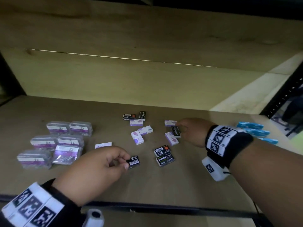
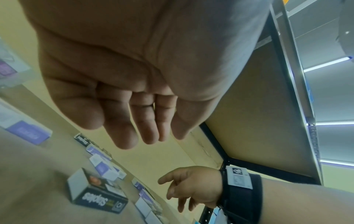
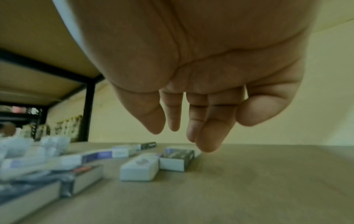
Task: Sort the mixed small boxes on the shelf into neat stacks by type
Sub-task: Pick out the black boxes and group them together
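My left hand [image 1: 126, 161] pinches the end of a small black staples box [image 1: 134, 161] low over the front of the shelf [image 1: 164, 185]; in the left wrist view the fingers [image 2: 126, 136] hide that box. My right hand [image 1: 179, 128] reaches to the back right, straight fingertips [image 3: 206, 145] at the far end of another black staples box [image 1: 176, 131] [image 3: 177, 158], which lies flat on the shelf. Two black boxes [image 1: 164, 154] lie together in the middle. Several white-and-purple boxes [image 1: 137, 136] are scattered behind them.
Several clear plastic cases with purple labels [image 1: 65, 138] are grouped at the left. Blue boxes [image 1: 252, 130] lie in a row at the far right. Two more black boxes [image 1: 135, 116] sit near the back wall. A black shelf post [image 3: 88, 110] stands at the side.
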